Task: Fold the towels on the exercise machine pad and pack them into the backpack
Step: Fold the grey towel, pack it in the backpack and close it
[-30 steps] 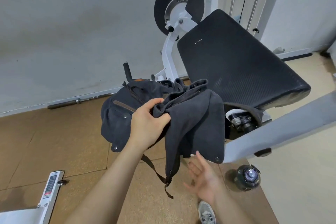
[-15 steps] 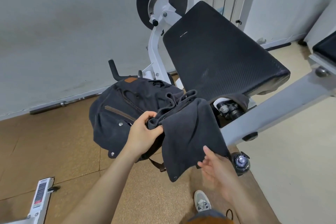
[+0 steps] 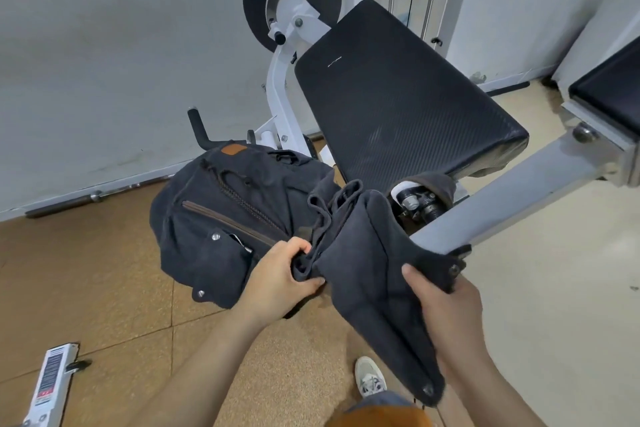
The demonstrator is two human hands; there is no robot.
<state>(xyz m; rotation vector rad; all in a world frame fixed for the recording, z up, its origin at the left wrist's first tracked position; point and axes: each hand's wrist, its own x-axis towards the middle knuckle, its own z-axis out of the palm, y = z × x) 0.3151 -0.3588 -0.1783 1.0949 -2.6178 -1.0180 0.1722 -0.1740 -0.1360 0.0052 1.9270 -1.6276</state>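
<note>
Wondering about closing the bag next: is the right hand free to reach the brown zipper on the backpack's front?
Probably not yet. The right hand grips the backpack's dark flap, and the left hand lies between it and the zipper; the left is closer.

1. The backpack (image 3: pixel 221 218) sits in the centre, left of the machine pad (image 3: pixel 398 104).
2. The backpack's flap (image 3: pixel 367 274) hangs to the right, below the pad's near edge.
3. The left hand (image 3: pixel 280 277) grips the backpack opening; the right hand (image 3: pixel 446 312) holds the flap's right edge.
4. A weight disc (image 3: pixel 256 3) stands behind the pad, near the wall (image 3: pixel 104 45).
5. A shoe (image 3: pixel 370 378) rests on the floor (image 3: pixel 86 288) below the flap.
</note>
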